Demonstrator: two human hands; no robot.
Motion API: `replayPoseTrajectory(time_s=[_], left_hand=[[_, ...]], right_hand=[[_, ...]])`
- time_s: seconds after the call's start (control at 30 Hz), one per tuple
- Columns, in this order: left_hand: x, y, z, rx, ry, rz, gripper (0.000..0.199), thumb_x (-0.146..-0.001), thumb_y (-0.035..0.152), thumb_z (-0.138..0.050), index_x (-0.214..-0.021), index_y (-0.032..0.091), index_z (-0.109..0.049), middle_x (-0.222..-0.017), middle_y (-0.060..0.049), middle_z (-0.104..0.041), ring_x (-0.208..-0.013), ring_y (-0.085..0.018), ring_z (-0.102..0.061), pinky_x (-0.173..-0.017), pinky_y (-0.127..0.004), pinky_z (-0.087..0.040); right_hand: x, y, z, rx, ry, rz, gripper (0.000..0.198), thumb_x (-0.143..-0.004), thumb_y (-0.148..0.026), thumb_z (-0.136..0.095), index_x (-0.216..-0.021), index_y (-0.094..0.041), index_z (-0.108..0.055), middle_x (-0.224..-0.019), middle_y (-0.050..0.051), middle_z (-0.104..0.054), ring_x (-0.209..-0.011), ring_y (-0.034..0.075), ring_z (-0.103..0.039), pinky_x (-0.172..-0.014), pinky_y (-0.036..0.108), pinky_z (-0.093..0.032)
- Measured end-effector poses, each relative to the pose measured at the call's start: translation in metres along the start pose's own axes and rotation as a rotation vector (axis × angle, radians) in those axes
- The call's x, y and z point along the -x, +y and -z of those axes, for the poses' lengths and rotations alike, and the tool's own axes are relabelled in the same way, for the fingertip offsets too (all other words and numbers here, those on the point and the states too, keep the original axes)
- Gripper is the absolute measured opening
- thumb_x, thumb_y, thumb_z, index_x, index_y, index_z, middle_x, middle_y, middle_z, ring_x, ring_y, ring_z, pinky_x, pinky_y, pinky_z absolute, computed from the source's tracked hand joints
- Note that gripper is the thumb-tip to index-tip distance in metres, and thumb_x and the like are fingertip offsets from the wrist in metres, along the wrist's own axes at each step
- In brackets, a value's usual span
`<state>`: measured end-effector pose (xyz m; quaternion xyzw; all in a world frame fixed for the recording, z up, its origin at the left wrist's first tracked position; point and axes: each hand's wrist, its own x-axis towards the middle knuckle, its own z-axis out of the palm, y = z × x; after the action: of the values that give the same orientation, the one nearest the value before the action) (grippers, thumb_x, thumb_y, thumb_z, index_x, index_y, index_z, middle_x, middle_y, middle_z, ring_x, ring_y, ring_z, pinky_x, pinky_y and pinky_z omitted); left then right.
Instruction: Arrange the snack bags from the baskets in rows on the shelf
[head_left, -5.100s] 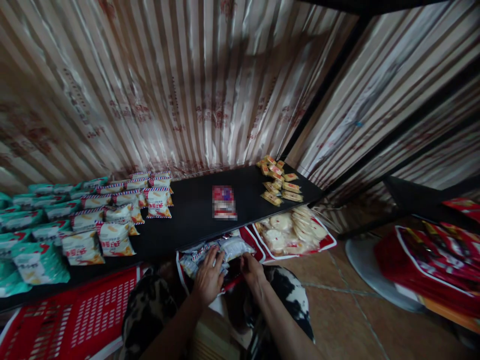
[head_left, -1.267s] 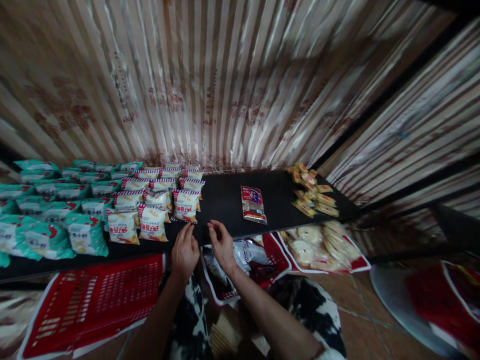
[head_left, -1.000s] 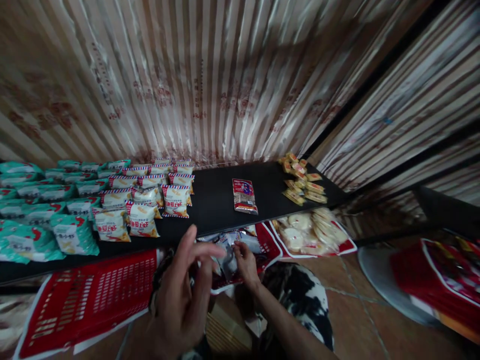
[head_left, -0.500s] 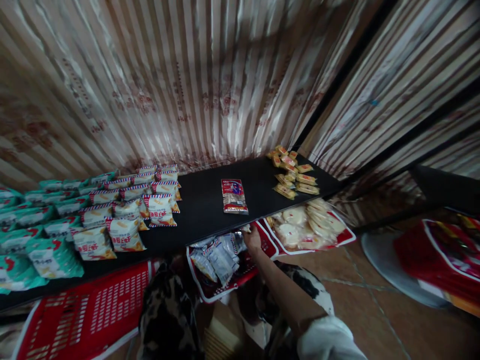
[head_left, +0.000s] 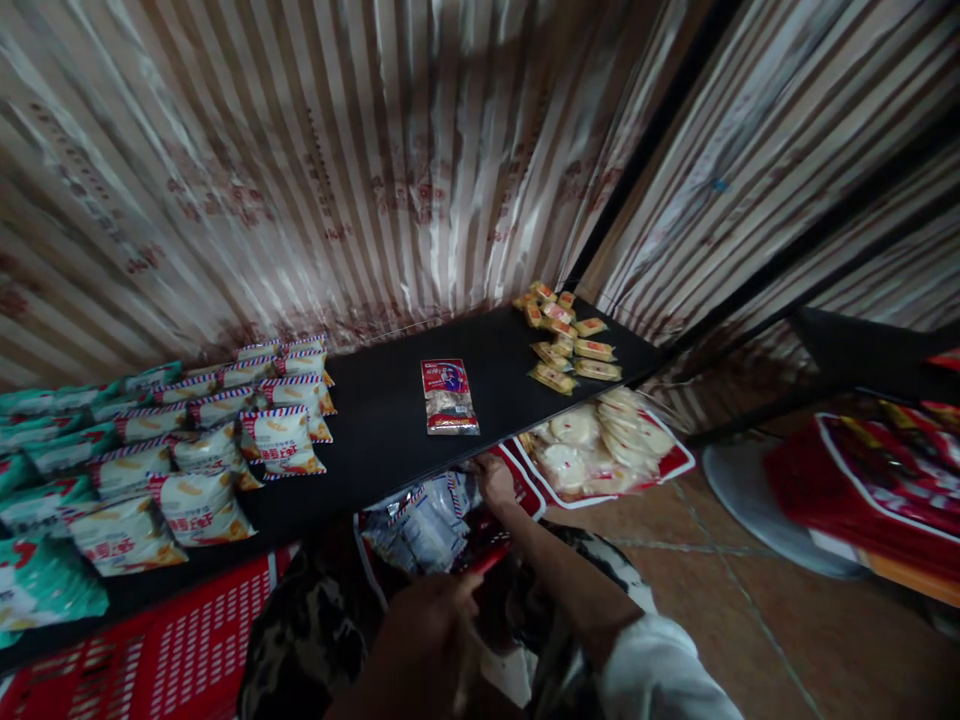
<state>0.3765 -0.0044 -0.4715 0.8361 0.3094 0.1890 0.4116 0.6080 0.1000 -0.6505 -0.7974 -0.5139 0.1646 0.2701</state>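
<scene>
Below the shelf edge, a red basket with a white rim holds several silver-blue snack packets. My right hand reaches over it to the far side, fingers curled close under the shelf; what they hold, if anything, is hidden. My left hand, dark and partly blurred, is closed on the basket's near edge. Above them, a red snack bag with a clear lower part lies flat on the black shelf.
White snack bags and green bags stand in rows at left. Small yellow packets lie at the shelf's right end. A basket of pale round crackers sits beside mine; another red basket is lower left. A stool stands right.
My left hand has come into view from below, onto the basket's near edge. My right hand stays near the basket's far side. The view has shifted, with the scene sliding slightly left.
</scene>
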Motion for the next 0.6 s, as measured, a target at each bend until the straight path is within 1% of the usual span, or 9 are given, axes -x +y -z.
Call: replayPoseTrajectory(time_s=[0.07,0.1,0.17,0.23,0.3,0.37,0.47,0.53,0.6], left_hand=[[0.001,-0.032,-0.018,-0.045,0.055,0.033,0.039,-0.086,0.02,-0.032,-0.113,0.02,-0.06,-0.094,-0.008,-0.072,-0.086,-0.016,-0.067,-0.08,-0.028,-0.053],[0.003,-0.045,-0.026,-0.085,0.071,0.043,0.037,-0.087,0.02,-0.034,-0.114,0.019,-0.06,-0.096,-0.009,-0.071,-0.089,-0.017,-0.066,-0.083,-0.03,-0.053],[0.009,-0.062,-0.036,-0.141,0.075,0.03,0.037,-0.086,0.018,-0.035,-0.115,0.017,-0.059,-0.097,-0.009,-0.071,-0.09,-0.019,-0.066,-0.084,-0.032,-0.052],[0.013,-0.068,-0.038,-0.165,0.051,0.051,0.038,-0.086,0.016,-0.035,-0.116,0.016,-0.058,-0.102,-0.01,-0.07,-0.094,-0.02,-0.065,-0.085,-0.033,-0.052],[0.014,-0.067,-0.033,-0.167,0.031,0.102,0.04,-0.086,0.016,-0.033,-0.118,0.017,-0.057,-0.106,-0.01,-0.068,-0.096,-0.02,-0.065,-0.086,-0.032,-0.051],[0.016,-0.065,-0.027,-0.148,0.026,0.14,0.042,-0.087,0.018,-0.032,-0.122,0.016,-0.055,-0.108,-0.011,-0.068,-0.098,-0.019,-0.064,-0.088,-0.032,-0.05],[0.019,-0.067,-0.019,-0.087,0.065,0.195,0.045,-0.083,0.018,-0.034,-0.125,0.015,-0.052,-0.117,-0.011,-0.063,-0.107,-0.019,-0.059,-0.094,-0.033,-0.046],[0.021,-0.07,-0.016,-0.044,0.149,0.269,0.048,-0.079,0.018,-0.039,-0.126,0.014,-0.051,-0.124,-0.012,-0.058,-0.113,-0.02,-0.055,-0.098,-0.036,-0.043],[0.023,-0.072,-0.015,0.009,0.255,0.359,0.051,-0.077,0.019,-0.042,-0.127,0.014,-0.05,-0.126,-0.013,-0.056,-0.114,-0.022,-0.054,-0.097,-0.037,-0.044]], right_hand=[[0.013,0.004,0.007,-0.004,-0.04,0.098,0.029,-0.077,-0.012,-0.048,-0.093,-0.017,-0.071,-0.104,0.009,-0.07,-0.101,0.023,-0.061,-0.09,0.034,-0.047],[0.019,0.005,0.01,0.003,-0.055,0.154,0.031,-0.077,-0.011,-0.048,-0.096,-0.017,-0.071,-0.108,0.009,-0.069,-0.105,0.024,-0.06,-0.093,0.036,-0.045],[0.031,0.006,0.017,0.037,-0.081,0.267,0.035,-0.079,-0.009,-0.045,-0.102,-0.016,-0.07,-0.113,0.011,-0.067,-0.109,0.024,-0.058,-0.096,0.038,-0.044],[0.042,0.004,0.025,0.085,-0.115,0.365,0.041,-0.078,-0.005,-0.042,-0.107,-0.017,-0.068,-0.117,0.012,-0.065,-0.111,0.024,-0.057,-0.094,0.039,-0.046],[0.052,-0.001,0.035,0.119,-0.143,0.432,0.047,-0.076,-0.002,-0.041,-0.112,-0.02,-0.066,-0.121,0.01,-0.063,-0.114,0.024,-0.054,-0.094,0.039,-0.047],[0.063,-0.009,0.048,0.129,-0.155,0.483,0.049,-0.076,-0.002,-0.042,-0.114,-0.021,-0.065,-0.125,0.008,-0.06,-0.118,0.024,-0.051,-0.096,0.04,-0.046],[0.08,-0.024,0.071,0.075,-0.163,0.492,0.043,-0.079,-0.008,-0.044,-0.114,-0.022,-0.065,-0.122,0.008,-0.062,-0.115,0.025,-0.054,-0.095,0.041,-0.046],[0.091,-0.035,0.086,-0.04,-0.163,0.456,0.038,-0.082,-0.015,-0.045,-0.113,-0.022,-0.066,-0.117,0.008,-0.065,-0.109,0.025,-0.059,-0.093,0.04,-0.048],[0.099,-0.048,0.101,-0.196,-0.163,0.374,0.034,-0.085,-0.023,-0.046,-0.111,-0.023,-0.067,-0.111,0.008,-0.068,-0.102,0.024,-0.063,-0.09,0.039,-0.05]])
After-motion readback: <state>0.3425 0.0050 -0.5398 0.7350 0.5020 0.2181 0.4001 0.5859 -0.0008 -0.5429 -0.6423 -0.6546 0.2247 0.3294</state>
